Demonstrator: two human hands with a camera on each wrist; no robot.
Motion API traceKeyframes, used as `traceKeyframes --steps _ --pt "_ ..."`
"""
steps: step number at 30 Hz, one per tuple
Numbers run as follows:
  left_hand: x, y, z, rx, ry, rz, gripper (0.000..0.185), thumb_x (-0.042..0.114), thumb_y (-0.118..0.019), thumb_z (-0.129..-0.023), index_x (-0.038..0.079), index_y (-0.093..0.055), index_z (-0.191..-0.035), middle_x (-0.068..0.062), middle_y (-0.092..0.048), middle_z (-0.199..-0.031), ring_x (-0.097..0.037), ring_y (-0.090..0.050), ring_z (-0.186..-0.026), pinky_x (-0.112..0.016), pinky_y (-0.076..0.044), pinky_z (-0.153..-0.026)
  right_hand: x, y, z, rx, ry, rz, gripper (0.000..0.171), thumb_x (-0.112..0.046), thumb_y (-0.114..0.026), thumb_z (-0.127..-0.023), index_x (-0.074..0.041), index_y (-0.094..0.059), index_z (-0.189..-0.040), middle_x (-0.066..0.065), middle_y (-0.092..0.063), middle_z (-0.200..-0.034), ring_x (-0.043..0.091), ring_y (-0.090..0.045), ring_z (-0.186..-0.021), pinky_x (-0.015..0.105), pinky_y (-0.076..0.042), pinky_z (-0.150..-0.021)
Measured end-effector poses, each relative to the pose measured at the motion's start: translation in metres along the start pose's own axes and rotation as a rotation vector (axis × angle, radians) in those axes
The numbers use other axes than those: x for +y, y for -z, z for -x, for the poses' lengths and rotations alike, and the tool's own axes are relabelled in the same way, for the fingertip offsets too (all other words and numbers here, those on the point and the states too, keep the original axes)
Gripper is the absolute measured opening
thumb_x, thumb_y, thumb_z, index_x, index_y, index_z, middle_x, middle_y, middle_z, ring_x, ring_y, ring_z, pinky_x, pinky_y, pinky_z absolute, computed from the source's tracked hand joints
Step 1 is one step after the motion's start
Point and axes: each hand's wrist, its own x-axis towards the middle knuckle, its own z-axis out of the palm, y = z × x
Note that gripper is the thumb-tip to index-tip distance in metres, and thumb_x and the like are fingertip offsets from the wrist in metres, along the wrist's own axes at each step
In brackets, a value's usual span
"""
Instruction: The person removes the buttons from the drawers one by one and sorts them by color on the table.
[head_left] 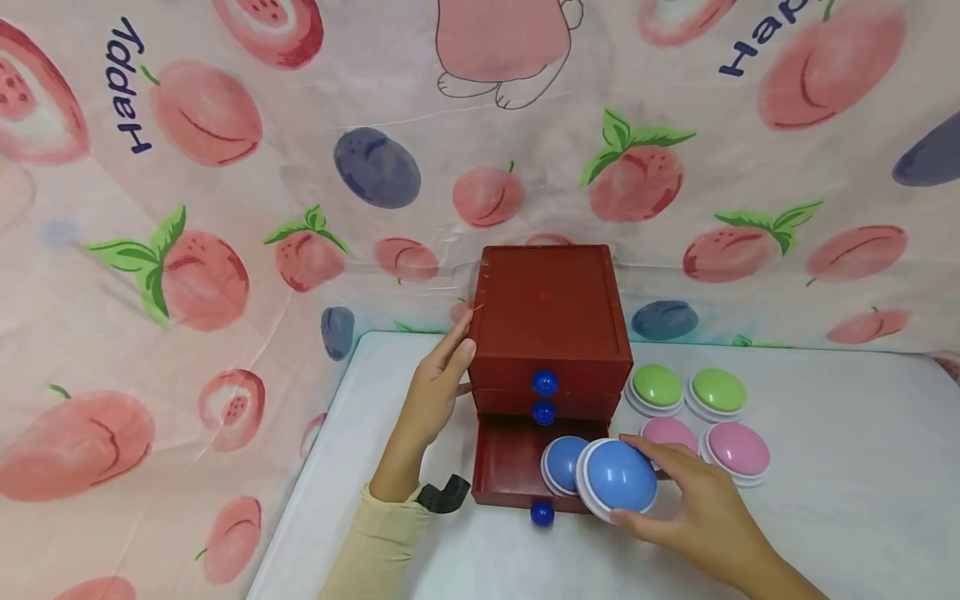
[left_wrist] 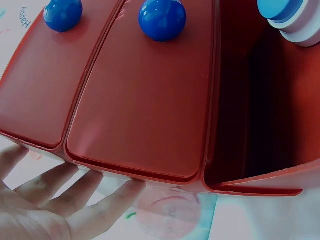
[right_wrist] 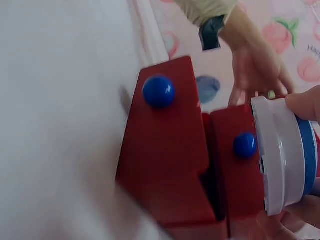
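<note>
Blue dome [head_left: 621, 477]: gripped by the right hand [head_left: 693, 508], fingers curled round its white rim, held tilted just above the front right corner of the open bottom drawer [head_left: 504, 471]. Second blue dome [head_left: 562, 463]: lying in that drawer, touching the held one on its left. Red chest [head_left: 549, 321]: steadied at its left side by the left hand [head_left: 435, 392], fingers straight and pressed flat; upper two drawers closed. Green domes [head_left: 657, 387] and pink domes [head_left: 738, 450]: set on the table [head_left: 862, 467] just beyond the right hand.
</note>
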Motion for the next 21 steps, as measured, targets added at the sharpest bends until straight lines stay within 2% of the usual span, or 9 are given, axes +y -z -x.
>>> traceKeyframes --steps 5,10,14,17,21 --pt "0.0 -0.001 0.0 0.002 0.001 -0.013 0.054 0.044 -0.048 -0.107 0.033 -0.036 -0.159 0.005 -0.039 -0.162 -0.028 -0.052 -0.14 -0.054 -0.059 -0.092 0.017 0.01 0.007 -0.068 -0.117 0.056 0.094 -0.065 -0.089 -0.064 -0.016 -0.062 -0.139 0.007 -0.071 -0.121 0.025 -0.066 -0.1 0.046 -0.064 -0.072" --pt "0.001 -0.001 0.001 0.004 0.005 -0.012 0.053 0.044 -0.048 -0.107 0.035 -0.037 -0.158 0.005 -0.039 -0.162 -0.028 -0.052 -0.14 -0.054 -0.059 -0.092 0.038 0.018 0.015 -0.138 -0.223 0.115 0.104 -0.069 -0.087 -0.063 -0.008 -0.058 -0.142 0.016 -0.069 -0.123 0.032 -0.065 -0.101 0.051 -0.063 -0.071" --pt "0.001 -0.001 0.001 -0.003 0.002 -0.007 0.054 0.044 -0.048 -0.107 0.034 -0.036 -0.159 0.005 -0.039 -0.162 -0.028 -0.052 -0.14 -0.053 -0.059 -0.092 0.054 0.023 0.02 -0.203 -0.302 0.122 0.107 -0.069 -0.085 -0.066 -0.007 -0.052 -0.147 0.022 -0.064 -0.128 0.035 -0.063 -0.103 0.052 -0.063 -0.071" --pt "0.001 -0.001 0.001 -0.002 0.0 -0.007 0.054 0.043 -0.047 -0.108 0.034 -0.036 -0.159 0.005 -0.038 -0.162 -0.028 -0.052 -0.14 -0.053 -0.059 -0.092 0.062 0.023 0.021 -0.248 -0.329 0.128 0.107 -0.069 -0.083 -0.068 -0.007 -0.05 -0.148 0.025 -0.063 -0.13 0.037 -0.062 -0.104 0.054 -0.062 -0.074" --pt "0.002 -0.001 0.001 0.008 0.001 -0.008 0.053 0.044 -0.048 -0.107 0.034 -0.037 -0.159 0.006 -0.039 -0.162 -0.027 -0.051 -0.14 -0.054 -0.059 -0.092 0.07 0.019 0.024 -0.27 -0.308 0.149 0.106 -0.071 -0.082 -0.068 -0.005 -0.053 -0.146 0.025 -0.064 -0.13 0.037 -0.063 -0.105 0.059 -0.06 -0.08"
